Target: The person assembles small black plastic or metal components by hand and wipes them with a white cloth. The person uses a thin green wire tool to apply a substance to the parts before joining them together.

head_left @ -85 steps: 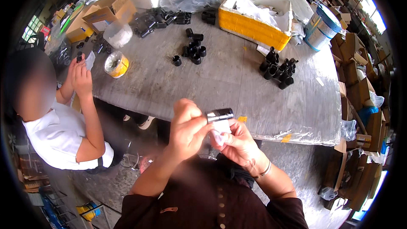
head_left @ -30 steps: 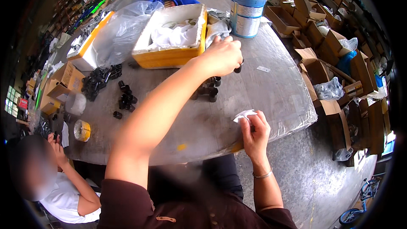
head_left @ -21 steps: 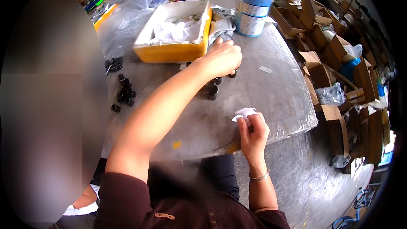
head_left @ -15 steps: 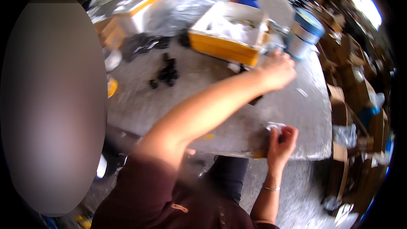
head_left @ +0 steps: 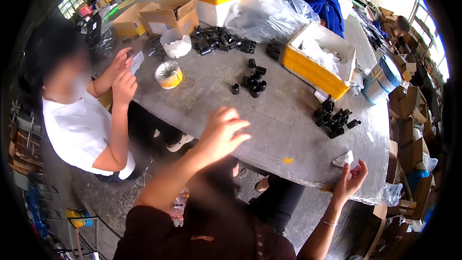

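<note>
My left hand (head_left: 223, 134) is raised over the near edge of the table, fingers curved and thumb apart, with nothing visible in it. At the table's right front corner my right hand (head_left: 350, 181) is open, palm partly up. A crumpled white scrap (head_left: 343, 159) lies right by its fingertips; whether they touch it I cannot tell. Beyond that hand stands a cluster of short black cylindrical parts (head_left: 333, 118). Another group of black cylinders (head_left: 254, 83) is in the middle of the table.
A yellow-sided foam box (head_left: 308, 70) and a blue-lidded tub (head_left: 381, 80) stand at the right. Farther back are a clear plastic bag (head_left: 269, 17), open cartons (head_left: 171, 17), a white container (head_left: 176, 43) and a yellow tin (head_left: 169, 75). A co-worker (head_left: 82, 130) sits at the left, hands raised.
My left hand has swung back from beside the blue-lidded tub to the near table edge. The view has turned left, bringing more of the table into sight. My right hand's fingers have spread.
</note>
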`<action>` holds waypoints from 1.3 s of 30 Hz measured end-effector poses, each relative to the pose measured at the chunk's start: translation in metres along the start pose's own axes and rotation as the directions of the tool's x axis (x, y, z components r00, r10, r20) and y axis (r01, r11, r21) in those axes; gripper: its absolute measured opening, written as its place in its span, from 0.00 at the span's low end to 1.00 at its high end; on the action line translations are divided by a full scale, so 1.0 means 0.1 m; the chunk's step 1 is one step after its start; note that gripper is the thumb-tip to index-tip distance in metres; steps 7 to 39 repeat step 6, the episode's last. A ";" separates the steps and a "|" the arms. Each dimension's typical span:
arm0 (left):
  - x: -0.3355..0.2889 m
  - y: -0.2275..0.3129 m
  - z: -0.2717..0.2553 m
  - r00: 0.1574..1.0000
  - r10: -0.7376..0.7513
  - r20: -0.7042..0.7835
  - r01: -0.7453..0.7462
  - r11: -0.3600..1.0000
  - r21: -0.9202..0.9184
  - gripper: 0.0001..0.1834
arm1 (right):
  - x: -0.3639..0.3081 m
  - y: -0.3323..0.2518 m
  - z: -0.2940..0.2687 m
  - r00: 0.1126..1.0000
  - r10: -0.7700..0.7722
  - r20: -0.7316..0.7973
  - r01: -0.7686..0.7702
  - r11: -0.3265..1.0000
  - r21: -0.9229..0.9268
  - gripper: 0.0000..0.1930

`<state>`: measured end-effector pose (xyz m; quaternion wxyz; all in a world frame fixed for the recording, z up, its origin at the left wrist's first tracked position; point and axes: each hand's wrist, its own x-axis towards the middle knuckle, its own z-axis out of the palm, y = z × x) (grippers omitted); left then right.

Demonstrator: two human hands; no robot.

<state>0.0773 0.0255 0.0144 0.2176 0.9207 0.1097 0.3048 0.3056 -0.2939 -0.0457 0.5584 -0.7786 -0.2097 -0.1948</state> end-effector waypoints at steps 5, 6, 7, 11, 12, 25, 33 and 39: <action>-0.16 -0.46 -0.36 0.982 -0.142 -0.125 0.148 0.988 0.042 0.15 | -0.02 0.13 -0.01 0.993 -0.085 -0.086 0.085 0.996 0.003 0.21; -0.07 -0.52 -0.39 0.970 -0.204 -0.133 0.208 0.978 0.016 0.14 | -0.02 0.13 0.01 0.988 -0.129 -0.084 0.126 0.991 -0.040 0.22; -0.07 -0.52 -0.39 0.970 -0.204 -0.133 0.208 0.978 0.016 0.14 | -0.02 0.13 0.01 0.988 -0.129 -0.084 0.126 0.991 -0.040 0.22; -0.07 -0.52 -0.39 0.970 -0.204 -0.133 0.208 0.978 0.016 0.14 | -0.02 0.13 0.01 0.988 -0.129 -0.084 0.126 0.991 -0.040 0.22; -0.07 -0.52 -0.39 0.970 -0.204 -0.133 0.208 0.978 0.016 0.14 | -0.02 0.13 0.01 0.988 -0.129 -0.084 0.126 0.991 -0.040 0.22; -0.07 -0.52 -0.39 0.970 -0.204 -0.133 0.208 0.978 0.016 0.14 | -0.02 0.13 0.01 0.988 -0.129 -0.084 0.126 0.991 -0.040 0.22; -0.07 -0.52 -0.39 0.970 -0.204 -0.133 0.208 0.978 0.016 0.14 | -0.02 0.13 0.01 0.988 -0.129 -0.084 0.126 0.991 -0.040 0.22; -0.07 -0.52 -0.39 0.970 -0.204 -0.133 0.208 0.978 0.016 0.14 | -0.02 0.13 0.01 0.988 -0.129 -0.084 0.126 0.991 -0.040 0.22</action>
